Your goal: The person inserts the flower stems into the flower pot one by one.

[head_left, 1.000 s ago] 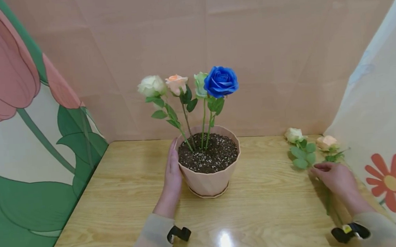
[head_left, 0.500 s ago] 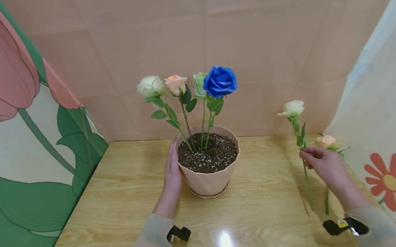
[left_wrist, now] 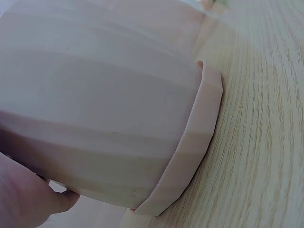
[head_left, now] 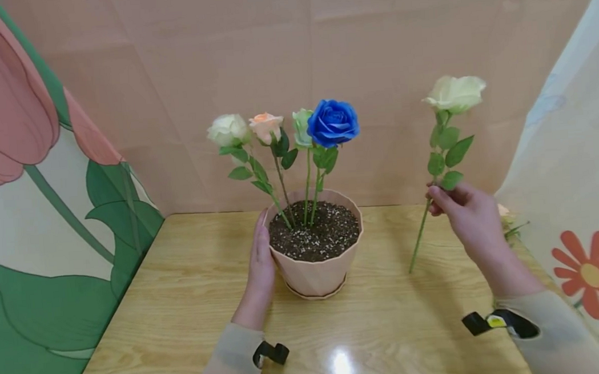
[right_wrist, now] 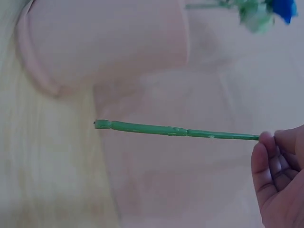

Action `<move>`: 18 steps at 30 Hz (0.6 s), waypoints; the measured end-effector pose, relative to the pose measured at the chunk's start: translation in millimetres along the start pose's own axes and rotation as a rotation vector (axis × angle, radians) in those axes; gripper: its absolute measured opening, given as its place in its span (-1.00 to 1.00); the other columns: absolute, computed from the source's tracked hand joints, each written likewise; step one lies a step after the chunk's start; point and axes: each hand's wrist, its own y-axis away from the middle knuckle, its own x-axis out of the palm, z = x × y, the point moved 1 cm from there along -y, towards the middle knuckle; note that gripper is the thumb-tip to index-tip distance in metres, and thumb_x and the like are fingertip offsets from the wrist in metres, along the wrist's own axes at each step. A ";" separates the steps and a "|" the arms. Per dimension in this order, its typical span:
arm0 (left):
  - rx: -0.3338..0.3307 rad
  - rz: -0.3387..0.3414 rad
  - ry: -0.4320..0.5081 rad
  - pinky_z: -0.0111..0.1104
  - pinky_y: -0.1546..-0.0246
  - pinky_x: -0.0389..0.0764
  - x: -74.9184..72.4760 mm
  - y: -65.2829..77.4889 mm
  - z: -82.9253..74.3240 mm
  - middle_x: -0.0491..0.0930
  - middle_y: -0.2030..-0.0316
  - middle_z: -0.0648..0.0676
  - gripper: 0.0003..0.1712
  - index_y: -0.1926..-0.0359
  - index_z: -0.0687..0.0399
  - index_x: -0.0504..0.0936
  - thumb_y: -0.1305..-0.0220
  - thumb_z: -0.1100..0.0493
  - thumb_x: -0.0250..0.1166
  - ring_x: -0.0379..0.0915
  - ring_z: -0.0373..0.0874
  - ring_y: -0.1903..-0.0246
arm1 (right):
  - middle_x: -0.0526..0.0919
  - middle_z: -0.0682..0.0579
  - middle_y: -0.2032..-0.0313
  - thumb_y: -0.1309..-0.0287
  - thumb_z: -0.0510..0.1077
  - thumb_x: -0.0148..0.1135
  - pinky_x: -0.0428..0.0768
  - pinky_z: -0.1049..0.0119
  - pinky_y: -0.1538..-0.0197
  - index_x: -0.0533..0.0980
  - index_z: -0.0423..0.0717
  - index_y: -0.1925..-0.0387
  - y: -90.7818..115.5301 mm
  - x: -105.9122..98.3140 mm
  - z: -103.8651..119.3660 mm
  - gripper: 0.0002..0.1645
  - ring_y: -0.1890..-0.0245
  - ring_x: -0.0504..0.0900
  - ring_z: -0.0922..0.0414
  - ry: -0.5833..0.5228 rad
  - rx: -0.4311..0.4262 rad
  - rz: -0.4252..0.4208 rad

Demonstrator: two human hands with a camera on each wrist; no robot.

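My right hand [head_left: 468, 214] pinches the stem of a white rose [head_left: 456, 94] between thumb and fingers, and the bloom points up. In the right wrist view the bare lower end of its green stem [right_wrist: 149, 128] juts out from the fingertips. My left hand [head_left: 261, 261] rests with straight fingers against the left side of a pink flowerpot [head_left: 315, 274]. Dark soil [head_left: 313, 246] fills the pot. In it stand a cream rose [head_left: 228, 131], a peach rose [head_left: 266, 127], a pale green rose [head_left: 303, 128] and a blue rose [head_left: 334, 123].
A saucer [left_wrist: 190, 152] sits under the pot on the wooden table [head_left: 183, 308]. Another peach rose [head_left: 504, 213] lies at the table's right edge, mostly hidden behind my right hand. Printed cloth backdrops [head_left: 399, 49] stand behind and at both sides.
My right hand has lifted the white rose off the table at the right, tilted it upright and brought it up and leftward. The left hand has stayed at the pot.
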 end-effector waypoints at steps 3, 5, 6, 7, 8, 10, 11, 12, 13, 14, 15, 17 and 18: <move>-0.003 0.002 -0.001 0.08 -0.71 -0.12 0.0 0.2 -1.0 0.05 -0.75 -0.04 -0.24 -0.80 -0.16 0.05 -0.81 -0.30 -0.30 -0.16 0.13 -0.73 | 0.84 0.19 0.12 -0.54 -0.06 0.41 0.73 0.52 0.14 0.73 -0.10 -0.15 -0.2 12.5 22.6 -0.71 0.30 0.74 0.28 -0.158 -0.041 -0.008; -0.001 0.005 -0.003 0.05 -0.71 -0.11 0.4 0.3 -1.6 0.05 -0.74 -0.05 -0.25 -0.80 -0.16 0.05 -0.81 -0.30 -0.31 -0.16 0.11 -0.73 | 0.83 0.13 0.11 -0.52 -0.10 0.43 0.73 0.52 0.14 0.74 -0.13 -0.13 -0.4 19.3 36.5 -0.72 0.31 0.74 0.27 -0.221 -0.076 -0.007; 0.008 0.009 0.000 0.05 -0.71 -0.11 0.4 0.1 -1.8 0.05 -0.75 -0.02 -0.25 -0.80 -0.13 0.04 -0.81 -0.28 -0.31 -0.16 0.11 -0.73 | 0.83 0.10 0.11 -0.52 -0.12 0.43 0.74 0.50 0.14 0.74 -0.16 -0.12 -0.7 22.8 43.0 -0.73 0.32 0.74 0.25 -0.251 -0.094 -0.009; 0.015 0.013 0.001 0.06 -0.71 -0.12 0.6 0.0 -2.1 0.04 -0.75 0.00 -0.25 -0.80 -0.10 0.04 -0.82 -0.27 -0.32 -0.16 0.11 -0.73 | 0.83 0.07 0.12 -0.52 -0.13 0.43 0.74 0.50 0.15 0.73 -0.20 -0.12 -1.1 26.2 49.2 -0.71 0.32 0.74 0.24 -0.266 -0.115 -0.012; 0.019 0.014 0.001 0.05 -0.71 -0.11 0.7 -0.1 -2.2 0.04 -0.75 0.01 -0.25 -0.80 -0.09 0.03 -0.82 -0.26 -0.32 -0.15 0.10 -0.73 | 0.83 0.06 0.12 -0.51 -0.13 0.43 0.75 0.48 0.15 0.73 -0.22 -0.12 -1.4 29.6 55.1 -0.70 0.33 0.74 0.23 -0.268 -0.133 -0.017; 0.026 0.017 0.003 0.03 -0.71 -0.10 1.0 0.1 -2.9 0.04 -0.75 0.02 -0.24 -0.80 -0.09 0.03 -0.82 -0.26 -0.32 -0.14 0.08 -0.73 | 0.83 0.03 0.12 -0.51 -0.13 0.43 0.75 0.47 0.15 0.72 -0.28 -0.13 -2.8 36.5 65.6 -0.67 0.34 0.74 0.22 -0.273 -0.168 -0.025; 0.026 0.016 0.003 0.04 -0.71 -0.10 1.0 0.1 -2.8 0.04 -0.75 0.02 -0.24 -0.80 -0.08 0.03 -0.82 -0.26 -0.33 -0.14 0.08 -0.73 | 0.83 0.02 0.12 -0.51 -0.12 0.43 0.76 0.46 0.15 0.71 -0.29 -0.13 -3.3 39.9 70.2 -0.65 0.35 0.74 0.21 -0.270 -0.180 -0.030; 0.025 0.016 0.004 0.04 -0.71 -0.10 0.9 0.1 -2.8 0.04 -0.75 0.01 -0.24 -0.80 -0.08 0.03 -0.82 -0.26 -0.33 -0.14 0.08 -0.73 | 0.83 0.02 0.14 -0.51 -0.12 0.43 0.76 0.45 0.15 0.71 -0.31 -0.12 -3.9 43.3 74.4 -0.65 0.36 0.74 0.21 -0.269 -0.192 -0.036; 0.020 0.015 0.002 0.03 -0.71 -0.10 0.9 0.2 -2.7 0.04 -0.75 0.00 -0.24 -0.80 -0.10 0.03 -0.82 -0.27 -0.32 -0.14 0.08 -0.73 | 0.83 0.00 0.14 -0.51 -0.12 0.43 0.75 0.46 0.16 0.71 -0.31 -0.12 -4.5 46.4 78.1 -0.65 0.36 0.74 0.21 -0.270 -0.201 -0.038; 0.014 0.013 0.002 0.02 -0.71 -0.09 0.8 0.3 -2.4 0.05 -0.74 -0.02 -0.24 -0.80 -0.12 0.04 -0.81 -0.28 -0.32 -0.14 0.07 -0.73 | 0.83 0.00 0.15 -0.51 -0.12 0.43 0.75 0.46 0.16 0.72 -0.29 -0.11 -5.2 49.5 81.4 -0.67 0.36 0.74 0.21 -0.275 -0.208 -0.038; 0.015 0.016 0.002 0.03 -0.71 -0.10 0.6 0.4 -2.6 0.04 -0.75 -0.02 -0.24 -0.80 -0.11 0.03 -0.81 -0.28 -0.32 -0.15 0.07 -0.73 | 0.83 -0.01 0.15 -0.51 -0.13 0.43 0.75 0.46 0.16 0.72 -0.30 -0.10 -5.8 52.7 84.4 -0.67 0.37 0.74 0.21 -0.285 -0.218 -0.038; 0.009 0.015 0.004 0.02 -0.71 -0.10 0.3 0.4 -2.3 0.04 -0.75 -0.03 -0.23 -0.80 -0.11 0.03 -0.81 -0.29 -0.31 -0.15 0.07 -0.73 | 0.83 -0.04 0.16 -0.51 -0.14 0.43 0.74 0.46 0.16 0.73 -0.29 -0.08 -6.7 58.6 89.6 -0.70 0.38 0.74 0.20 -0.301 -0.233 -0.035; 0.008 0.016 0.004 0.02 -0.71 -0.10 0.3 0.5 -2.3 0.03 -0.75 -0.03 -0.23 -0.80 -0.11 0.03 -0.81 -0.30 -0.31 -0.16 0.07 -0.73 | 0.82 -0.05 0.16 -0.51 -0.15 0.43 0.74 0.46 0.16 0.73 -0.30 -0.08 -7.2 61.5 91.7 -0.70 0.39 0.74 0.20 -0.311 -0.242 -0.033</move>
